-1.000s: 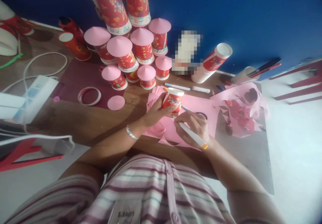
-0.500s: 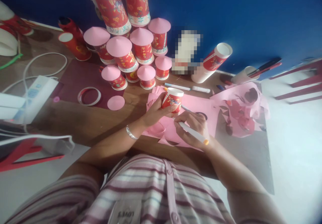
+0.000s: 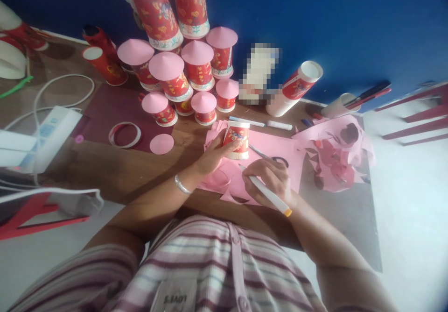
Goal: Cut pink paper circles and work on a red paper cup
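Observation:
My left hand [image 3: 214,155] is closed around a small red paper cup [image 3: 240,137] with a white rim and a coloured print, held nearly upright over the table. In my right hand [image 3: 271,177] is a white marker pen [image 3: 271,195] with an orange end; its tip points toward the cup's base but stands a little apart from it. Beneath both hands lie pink paper sheets [image 3: 294,155] with cut-outs. A pair of scissors [image 3: 259,152] rests on the paper, partly hidden behind my right hand.
Red cups with pink cone tops [image 3: 166,67] stand stacked at the back left. A tape roll [image 3: 125,135] and a pink paper disc [image 3: 161,144] lie left. Pink scraps [image 3: 341,162] pile at right. Behind are a capped marker [image 3: 279,125], a leaning cup stack [image 3: 297,85] and a pen holder [image 3: 341,105].
The cup has turned more upright and shifted slightly left in my left hand. My right hand has drawn the marker's tip down and away from the cup.

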A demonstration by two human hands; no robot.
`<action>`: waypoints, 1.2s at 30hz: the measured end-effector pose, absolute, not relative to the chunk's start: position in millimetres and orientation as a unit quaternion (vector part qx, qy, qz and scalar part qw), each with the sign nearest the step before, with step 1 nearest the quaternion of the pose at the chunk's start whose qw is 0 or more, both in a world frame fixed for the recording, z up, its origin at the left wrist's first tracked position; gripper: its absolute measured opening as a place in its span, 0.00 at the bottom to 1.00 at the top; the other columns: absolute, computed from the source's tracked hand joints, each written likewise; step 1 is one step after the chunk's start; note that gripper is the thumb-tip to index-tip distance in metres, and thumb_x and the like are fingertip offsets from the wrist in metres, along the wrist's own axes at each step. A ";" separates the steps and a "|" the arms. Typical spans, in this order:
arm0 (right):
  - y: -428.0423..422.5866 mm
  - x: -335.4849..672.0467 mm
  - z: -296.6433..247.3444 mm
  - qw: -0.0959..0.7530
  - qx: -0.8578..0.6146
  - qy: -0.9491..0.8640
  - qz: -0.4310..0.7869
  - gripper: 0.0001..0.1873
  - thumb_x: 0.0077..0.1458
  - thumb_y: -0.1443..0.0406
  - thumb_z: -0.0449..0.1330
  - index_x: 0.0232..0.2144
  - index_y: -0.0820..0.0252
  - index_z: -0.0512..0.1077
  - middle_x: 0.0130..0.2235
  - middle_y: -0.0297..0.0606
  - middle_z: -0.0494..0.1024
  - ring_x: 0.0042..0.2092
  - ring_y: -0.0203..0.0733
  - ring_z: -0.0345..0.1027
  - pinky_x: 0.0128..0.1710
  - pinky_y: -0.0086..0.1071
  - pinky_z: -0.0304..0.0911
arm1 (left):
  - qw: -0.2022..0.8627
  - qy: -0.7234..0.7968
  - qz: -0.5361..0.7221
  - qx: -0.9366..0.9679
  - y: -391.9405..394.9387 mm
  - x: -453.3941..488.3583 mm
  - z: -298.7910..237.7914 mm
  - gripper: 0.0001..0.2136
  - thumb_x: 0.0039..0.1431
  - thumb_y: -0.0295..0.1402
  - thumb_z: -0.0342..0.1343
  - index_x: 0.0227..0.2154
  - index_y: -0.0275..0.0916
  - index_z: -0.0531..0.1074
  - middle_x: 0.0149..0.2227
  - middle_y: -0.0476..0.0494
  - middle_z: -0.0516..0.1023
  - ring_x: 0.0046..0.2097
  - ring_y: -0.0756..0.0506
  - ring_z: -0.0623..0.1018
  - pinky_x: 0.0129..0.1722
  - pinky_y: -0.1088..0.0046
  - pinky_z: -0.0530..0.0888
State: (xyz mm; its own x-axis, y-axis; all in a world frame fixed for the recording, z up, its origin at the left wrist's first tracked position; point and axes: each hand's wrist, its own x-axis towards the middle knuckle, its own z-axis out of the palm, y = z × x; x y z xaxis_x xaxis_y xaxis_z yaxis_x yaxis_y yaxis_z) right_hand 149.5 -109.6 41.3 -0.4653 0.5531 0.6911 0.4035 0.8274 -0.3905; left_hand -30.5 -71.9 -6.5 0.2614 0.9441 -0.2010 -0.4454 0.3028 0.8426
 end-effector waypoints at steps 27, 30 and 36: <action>-110.2 152.1 34.7 0.463 -0.313 -0.828 0.054 0.14 0.60 0.72 0.64 0.48 0.55 0.72 0.36 0.38 0.85 0.34 0.44 0.83 0.32 0.34 0.79 | 0.714 0.334 0.520 0.330 -67.4 -30.3 -4.9 0.21 0.56 0.44 0.68 0.50 0.42 0.77 0.47 0.43 0.83 0.50 0.39 0.82 0.55 0.58 0.76; -110.3 151.2 34.3 0.462 -0.306 -0.831 0.055 0.14 0.61 0.73 0.64 0.47 0.56 0.72 0.34 0.37 0.83 0.33 0.42 0.81 0.31 0.33 0.78 | 0.714 0.336 0.521 0.326 -68.3 -30.7 -5.0 0.21 0.56 0.44 0.69 0.51 0.42 0.77 0.47 0.44 0.83 0.50 0.40 0.82 0.55 0.58 0.76; -110.9 150.6 35.3 0.463 -0.299 -0.832 0.062 0.14 0.60 0.74 0.64 0.47 0.58 0.74 0.33 0.35 0.82 0.32 0.40 0.79 0.30 0.32 0.76 | 0.718 0.343 0.520 0.311 -70.1 -30.0 -3.9 0.20 0.55 0.42 0.69 0.49 0.41 0.76 0.46 0.44 0.83 0.49 0.41 0.81 0.54 0.60 0.77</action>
